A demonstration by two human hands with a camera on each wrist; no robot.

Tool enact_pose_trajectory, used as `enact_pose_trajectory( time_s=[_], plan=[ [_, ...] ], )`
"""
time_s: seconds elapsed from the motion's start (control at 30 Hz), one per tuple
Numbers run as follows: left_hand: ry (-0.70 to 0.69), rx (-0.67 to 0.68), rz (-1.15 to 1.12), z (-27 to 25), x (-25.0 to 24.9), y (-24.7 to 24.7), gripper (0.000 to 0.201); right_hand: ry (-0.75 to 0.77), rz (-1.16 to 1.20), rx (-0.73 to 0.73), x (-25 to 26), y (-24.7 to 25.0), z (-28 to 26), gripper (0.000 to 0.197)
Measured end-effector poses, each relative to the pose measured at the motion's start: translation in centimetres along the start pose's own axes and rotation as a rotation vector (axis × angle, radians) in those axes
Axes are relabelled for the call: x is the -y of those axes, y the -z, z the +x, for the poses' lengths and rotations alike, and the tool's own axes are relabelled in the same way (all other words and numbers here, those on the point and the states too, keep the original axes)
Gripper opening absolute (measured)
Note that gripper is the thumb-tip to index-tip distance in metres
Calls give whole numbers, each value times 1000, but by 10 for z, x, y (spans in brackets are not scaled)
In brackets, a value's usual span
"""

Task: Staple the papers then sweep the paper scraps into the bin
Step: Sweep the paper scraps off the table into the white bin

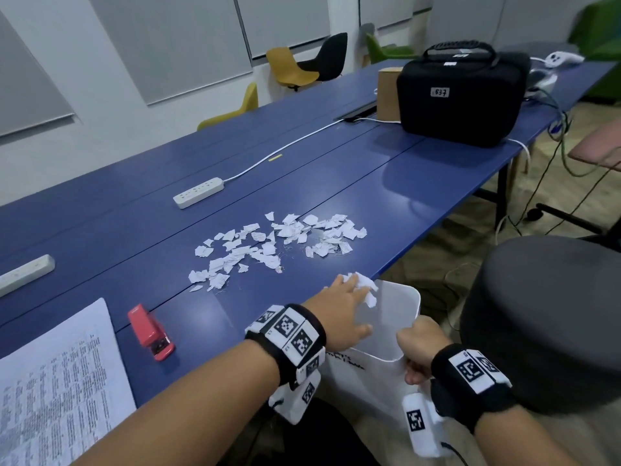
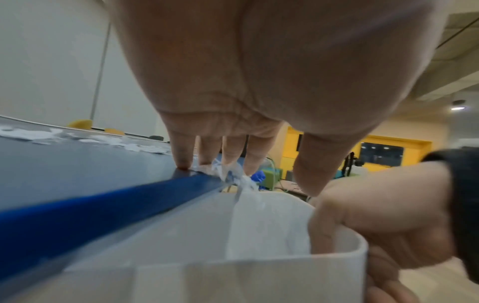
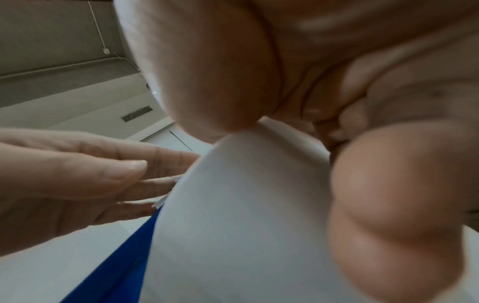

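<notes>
Torn white paper scraps (image 1: 279,243) lie scattered on the blue table (image 1: 302,169). My left hand (image 1: 342,304) lies flat at the table's near edge, its straight fingers (image 2: 207,155) pushing a few scraps (image 1: 364,287) over the edge. Those scraps (image 2: 241,180) hang above a white bin (image 1: 386,331) held just below the edge. My right hand (image 1: 420,344) grips the bin's near rim (image 2: 337,254), thumb (image 3: 220,92) inside the wall (image 3: 246,205). A red stapler (image 1: 151,332) and printed papers (image 1: 57,385) lie at the left.
Two white power strips (image 1: 198,192) (image 1: 25,274) lie on the table, with a cable running back. A black case (image 1: 460,95) and a cardboard box (image 1: 388,92) stand at the far right. A grey chair (image 1: 544,314) is right of the bin.
</notes>
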State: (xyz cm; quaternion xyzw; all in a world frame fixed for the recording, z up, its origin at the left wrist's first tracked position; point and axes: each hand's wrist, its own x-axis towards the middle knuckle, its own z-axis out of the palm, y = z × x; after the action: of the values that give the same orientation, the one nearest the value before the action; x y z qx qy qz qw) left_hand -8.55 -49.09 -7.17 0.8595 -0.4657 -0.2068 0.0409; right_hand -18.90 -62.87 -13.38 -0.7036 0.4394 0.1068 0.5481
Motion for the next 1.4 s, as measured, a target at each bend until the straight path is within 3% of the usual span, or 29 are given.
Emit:
enact_pose_trajectory(
  time_s=[0.17, 0.3, 0.37, 0.5, 0.7, 0.9, 1.17, 1.4],
  plan=[
    [-103, -6, 14, -8, -26, -4, 59, 9, -44, -7, 0, 8, 5, 14],
    [-34, -261, -117, 4, -9, 14, 51, 11, -60, -9, -1, 6, 7, 12],
    [69, -333, -145, 14, 11, 22, 58, 3, -59, -13, -1, 6, 7, 11],
    [296, -223, -64, 27, 54, 26, 77, -13, -41, -6, -1, 7, 8, 17],
    [349, -151, -87, 49, 76, 43, 82, -12, -16, 1, 0, 9, 14, 39],
    [262, -60, -22, 68, 43, 38, 70, -25, -42, -27, 4, 17, 18, 37],
    [89, 6, 30, 45, 3, 12, 66, -17, -82, -24, 5, 22, 18, 39],
    [-79, -104, 115, 19, -20, -7, 53, -3, -78, -9, 7, 23, 12, 25]
  ],
)
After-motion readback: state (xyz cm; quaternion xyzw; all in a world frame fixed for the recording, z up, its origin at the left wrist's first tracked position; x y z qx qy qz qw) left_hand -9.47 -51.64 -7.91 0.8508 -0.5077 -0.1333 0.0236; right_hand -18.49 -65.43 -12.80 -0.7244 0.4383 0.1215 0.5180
